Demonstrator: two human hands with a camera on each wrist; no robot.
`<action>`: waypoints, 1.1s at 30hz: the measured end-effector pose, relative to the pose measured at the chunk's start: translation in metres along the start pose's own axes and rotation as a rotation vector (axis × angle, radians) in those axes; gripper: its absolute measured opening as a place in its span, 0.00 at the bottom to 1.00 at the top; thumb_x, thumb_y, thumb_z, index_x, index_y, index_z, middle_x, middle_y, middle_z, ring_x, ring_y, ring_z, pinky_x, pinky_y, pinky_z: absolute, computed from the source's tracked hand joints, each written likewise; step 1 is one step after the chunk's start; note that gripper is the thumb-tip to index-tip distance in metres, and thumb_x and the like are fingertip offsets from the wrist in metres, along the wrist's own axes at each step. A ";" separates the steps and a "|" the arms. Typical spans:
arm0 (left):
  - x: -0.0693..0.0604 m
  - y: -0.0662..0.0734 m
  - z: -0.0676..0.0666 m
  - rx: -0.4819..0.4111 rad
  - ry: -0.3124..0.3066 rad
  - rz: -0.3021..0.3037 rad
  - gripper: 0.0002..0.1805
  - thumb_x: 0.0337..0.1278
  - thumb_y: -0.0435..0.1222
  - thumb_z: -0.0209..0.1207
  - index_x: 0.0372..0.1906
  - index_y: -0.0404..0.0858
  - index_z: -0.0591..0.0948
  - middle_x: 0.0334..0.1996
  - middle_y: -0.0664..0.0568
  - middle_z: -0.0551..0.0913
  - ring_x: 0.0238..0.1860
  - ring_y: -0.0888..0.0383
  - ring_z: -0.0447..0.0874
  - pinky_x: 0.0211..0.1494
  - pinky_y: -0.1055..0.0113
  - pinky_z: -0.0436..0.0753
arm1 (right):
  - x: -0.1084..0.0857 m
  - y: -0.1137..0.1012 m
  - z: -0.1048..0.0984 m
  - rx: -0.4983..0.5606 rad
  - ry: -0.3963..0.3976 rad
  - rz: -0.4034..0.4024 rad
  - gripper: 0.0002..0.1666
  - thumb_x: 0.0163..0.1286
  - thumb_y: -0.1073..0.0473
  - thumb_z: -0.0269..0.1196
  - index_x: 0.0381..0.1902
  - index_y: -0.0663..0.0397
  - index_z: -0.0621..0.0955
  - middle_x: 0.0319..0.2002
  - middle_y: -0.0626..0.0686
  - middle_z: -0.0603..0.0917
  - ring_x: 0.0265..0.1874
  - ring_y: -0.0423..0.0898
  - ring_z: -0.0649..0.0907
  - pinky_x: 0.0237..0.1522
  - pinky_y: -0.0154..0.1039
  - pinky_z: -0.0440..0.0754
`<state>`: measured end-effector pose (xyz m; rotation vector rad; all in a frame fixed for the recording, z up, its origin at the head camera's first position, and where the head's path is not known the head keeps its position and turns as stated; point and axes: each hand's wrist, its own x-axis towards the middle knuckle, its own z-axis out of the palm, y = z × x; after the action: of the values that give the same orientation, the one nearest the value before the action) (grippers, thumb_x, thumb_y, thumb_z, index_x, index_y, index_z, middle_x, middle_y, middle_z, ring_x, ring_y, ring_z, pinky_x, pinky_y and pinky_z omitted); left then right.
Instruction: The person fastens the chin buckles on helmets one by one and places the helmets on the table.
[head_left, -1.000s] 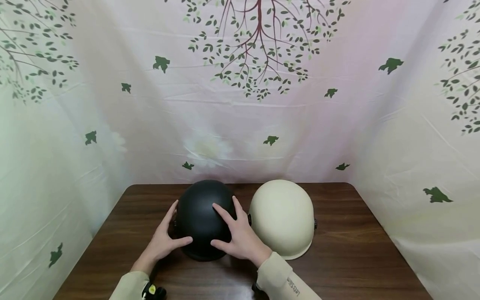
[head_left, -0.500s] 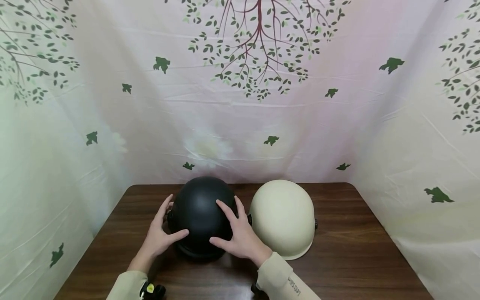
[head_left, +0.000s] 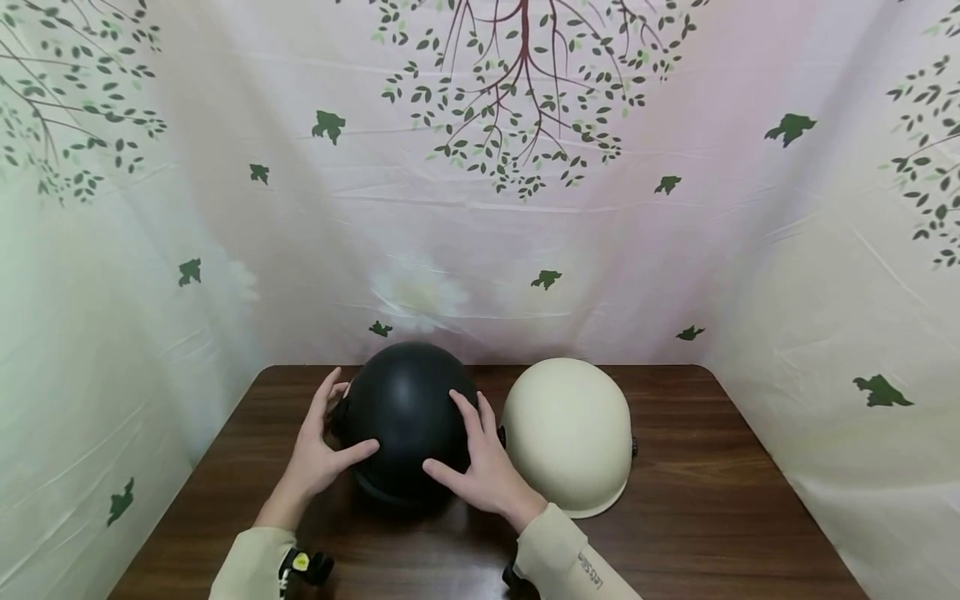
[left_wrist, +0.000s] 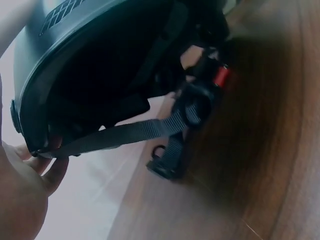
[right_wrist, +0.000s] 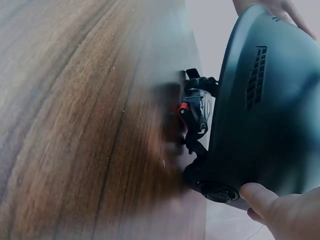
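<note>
A black helmet (head_left: 408, 417) is held between two hands, its rim raised off the wooden table. In the left wrist view, the fingers of my left hand (head_left: 317, 454) curl under its rim by a strap (left_wrist: 125, 137); in the head view the thumb lies on the shell. My right hand (head_left: 491, 475) grips the opposite side, with the thumb against the shell near a round side knob (right_wrist: 219, 192). Below the rim hang black straps with a buckle (right_wrist: 200, 107) and a red piece (left_wrist: 221, 76). The right hand's other fingers are partly hidden in the right wrist view.
A cream helmet (head_left: 567, 433) stands dome up on the brown table (head_left: 697, 500), close to the right hand. Behind the table and at both sides hangs a pale cloth (head_left: 480, 275) printed with branches and leaves.
The black helmet has risen and shifted slightly left, and its rim has come off the table. Both hands have moved up with it. The cream helmet has stayed in place.
</note>
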<state>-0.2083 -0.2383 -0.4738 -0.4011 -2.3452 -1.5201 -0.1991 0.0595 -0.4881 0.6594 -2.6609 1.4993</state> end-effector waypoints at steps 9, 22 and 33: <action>0.009 0.014 -0.002 -0.009 -0.002 0.050 0.65 0.45 0.30 0.78 0.85 0.62 0.52 0.76 0.47 0.68 0.75 0.49 0.64 0.74 0.45 0.63 | -0.003 0.001 -0.001 0.056 0.004 -0.001 0.61 0.69 0.30 0.67 0.84 0.20 0.40 0.85 0.53 0.38 0.83 0.63 0.52 0.73 0.74 0.58; 0.017 0.027 0.002 -0.044 -0.026 0.094 0.65 0.45 0.28 0.76 0.85 0.60 0.53 0.78 0.44 0.62 0.73 0.60 0.63 0.73 0.57 0.66 | -0.005 0.005 0.003 0.061 0.017 0.004 0.61 0.72 0.32 0.64 0.85 0.34 0.39 0.84 0.55 0.45 0.81 0.56 0.58 0.75 0.66 0.62; 0.024 0.034 0.006 -0.014 -0.036 0.140 0.63 0.48 0.31 0.75 0.85 0.60 0.51 0.79 0.47 0.63 0.69 0.60 0.67 0.63 0.58 0.72 | 0.000 0.002 -0.003 0.034 0.086 -0.062 0.57 0.72 0.33 0.64 0.84 0.46 0.47 0.83 0.53 0.49 0.80 0.53 0.58 0.77 0.64 0.60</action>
<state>-0.2173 -0.2176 -0.4385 -0.5877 -2.2816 -1.4764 -0.2008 0.0629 -0.4881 0.6572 -2.5328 1.5244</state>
